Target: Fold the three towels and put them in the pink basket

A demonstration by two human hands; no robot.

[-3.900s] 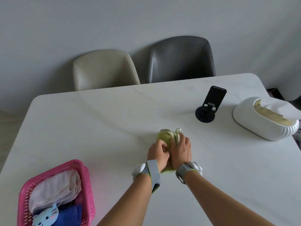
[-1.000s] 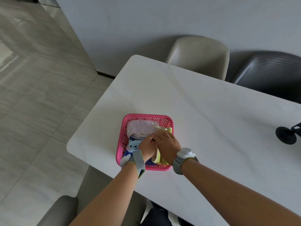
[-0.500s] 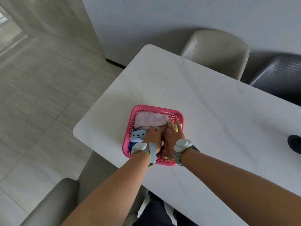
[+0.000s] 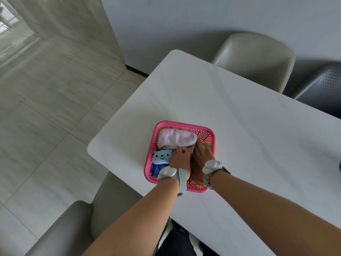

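The pink basket (image 4: 184, 124) stands near the table's left corner. A rolled pale pink towel (image 4: 175, 138) lies across its far side. A blue towel with a cat face (image 4: 161, 157) sits at its left. Only a sliver of the yellow-green towel (image 4: 208, 146) shows by the right wall, the rest hidden under my hands. Both hands are inside the basket. My left hand (image 4: 180, 157) rests with fingers stretched forward between the blue and pink towels. My right hand (image 4: 202, 156) presses flat on the yellow-green towel.
The white table (image 4: 239, 117) stretches to the right. A beige chair (image 4: 258, 58) and a dark grey chair (image 4: 323, 85) stand at its far side. Another grey chair (image 4: 64, 228) is at the near left, with tiled floor beyond the table's edge.
Earlier both hands gripped the folded yellow-green towel at mid table. It now lies in the basket, and over the last second my hands have pushed it lower.
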